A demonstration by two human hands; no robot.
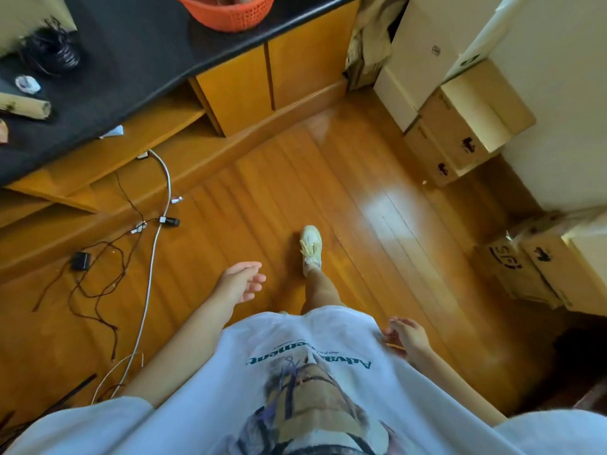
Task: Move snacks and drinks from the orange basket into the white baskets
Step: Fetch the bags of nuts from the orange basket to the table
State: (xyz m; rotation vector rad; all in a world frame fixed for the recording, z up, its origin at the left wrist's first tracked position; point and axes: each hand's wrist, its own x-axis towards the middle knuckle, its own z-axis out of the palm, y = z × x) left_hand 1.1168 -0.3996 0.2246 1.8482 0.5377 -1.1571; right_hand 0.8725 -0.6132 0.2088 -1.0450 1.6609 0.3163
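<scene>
The orange basket point(226, 11) stands on the black countertop point(131, 60) at the top of the view, cut off by the frame edge, with something brownish inside it that I cannot make out. My left hand point(241, 284) hangs over the wooden floor with relaxed fingers and holds nothing. My right hand point(405, 336) hangs beside my white shirt, fingers loose, also holding nothing. Both hands are far below the basket. No white basket is in view.
Cables and a charger point(80, 261) lie on the wooden floor point(328, 178) at the left. Cardboard boxes point(460, 133) are stacked at the right wall, with more boxes point(525, 267) lower right. My foot point(310, 244) steps forward. A black bag point(52, 50) sits on the counter.
</scene>
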